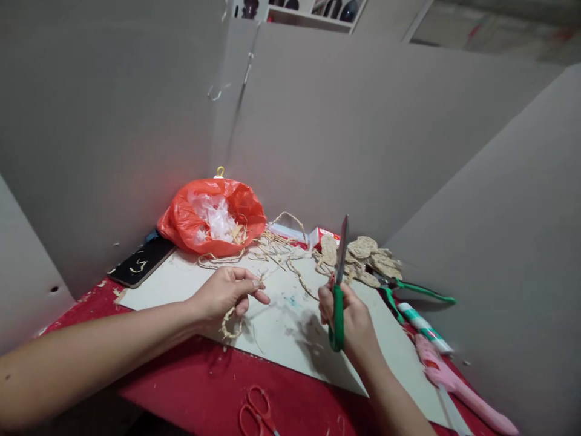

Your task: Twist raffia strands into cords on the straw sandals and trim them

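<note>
My left hand [229,290] is closed in a pinch above the white board, with a loop of pale twisted straw cord [231,325] hanging below the fingers. In my right hand [349,303] is a pair of green-handled scissors [336,318], held with the blades pointing up. The blades look closed together. More straw cord [295,272] lies in loose strands on the white board [281,327] between and beyond my hands. Behind my right hand sits a pile of flat coiled straw pieces [363,247].
An orange plastic bag [181,212] with white plastic and straw scraps stands at the back left, beside a black phone [143,261]. Red-handled scissors [256,412] lie at the front edge. Green-handled pliers [424,290], a green-white tube [424,327] and a pink glue gun [454,381] line the right.
</note>
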### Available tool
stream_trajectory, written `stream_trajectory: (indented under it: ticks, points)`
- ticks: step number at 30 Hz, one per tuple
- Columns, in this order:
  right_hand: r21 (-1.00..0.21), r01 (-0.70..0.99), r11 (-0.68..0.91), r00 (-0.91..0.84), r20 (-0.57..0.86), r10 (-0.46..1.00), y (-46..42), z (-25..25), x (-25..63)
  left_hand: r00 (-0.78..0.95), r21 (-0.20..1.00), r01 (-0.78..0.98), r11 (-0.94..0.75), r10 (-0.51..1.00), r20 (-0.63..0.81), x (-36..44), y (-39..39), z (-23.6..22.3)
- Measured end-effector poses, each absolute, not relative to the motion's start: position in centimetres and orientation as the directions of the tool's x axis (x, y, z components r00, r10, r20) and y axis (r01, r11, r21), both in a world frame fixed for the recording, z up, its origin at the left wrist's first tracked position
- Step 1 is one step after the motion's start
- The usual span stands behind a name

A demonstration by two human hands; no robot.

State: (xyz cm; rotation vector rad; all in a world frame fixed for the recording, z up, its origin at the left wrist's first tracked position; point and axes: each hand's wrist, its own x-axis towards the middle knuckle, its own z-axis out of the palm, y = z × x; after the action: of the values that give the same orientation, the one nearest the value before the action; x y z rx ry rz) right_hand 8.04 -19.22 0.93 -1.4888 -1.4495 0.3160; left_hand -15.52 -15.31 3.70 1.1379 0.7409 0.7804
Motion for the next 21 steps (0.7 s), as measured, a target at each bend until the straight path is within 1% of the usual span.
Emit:
stream_trajectory:
  ticks: [2, 4, 7, 10, 13, 16, 18, 21]
  points:
    - [-0.608, 0.761, 0.227, 0.114, 0.470, 0.876, -19.6, 0.9, 7.7, 0.481, 0.962, -0.191, 0.194, 0.873, -0.080, -15.8, -14.6, 3.5]
    - [-0.415, 0.876, 0.247, -0.010, 0.496, 0.868, -19.8, 0.7, 7.2, 0.444, 0.966, -0.208, 0.155, 0.895, -0.048, -15.9, -14.0, 3.4]
    - [-0.190, 0.954, 0.231, -0.106, 0.507, 0.856, -20.0, 0.1, 6.5, 0.402, 0.971, -0.207, 0.120, 0.915, -0.028, -16.1, -13.4, 3.2]
    - [-0.036, 0.977, 0.210, -0.160, 0.527, 0.835, -20.0, -0.5, 6.2, 0.379, 0.974, -0.201, 0.106, 0.925, -0.023, -16.2, -13.1, 3.0]
    - [0.063, 0.983, 0.174, -0.181, 0.525, 0.832, -19.8, -1.0, 6.1, 0.359, 0.978, -0.193, 0.079, 0.933, -0.004, -16.3, -13.0, 2.9]
    - [0.128, 0.983, 0.135, -0.183, 0.522, 0.833, -19.7, -1.2, 6.0, 0.344, 0.983, -0.176, 0.052, 0.939, 0.012, -16.4, -13.0, 2.9]
    - [0.147, 0.983, 0.114, -0.175, 0.520, 0.836, -19.7, -1.3, 5.9, 0.341, 0.986, -0.161, 0.041, 0.940, 0.017, -16.4, -13.0, 2.9]
    - [0.138, 0.987, 0.085, -0.145, 0.515, 0.845, -19.8, -1.3, 5.7, 0.354, 0.988, -0.154, 0.020, 0.935, 0.036, -16.4, -13.1, 2.9]
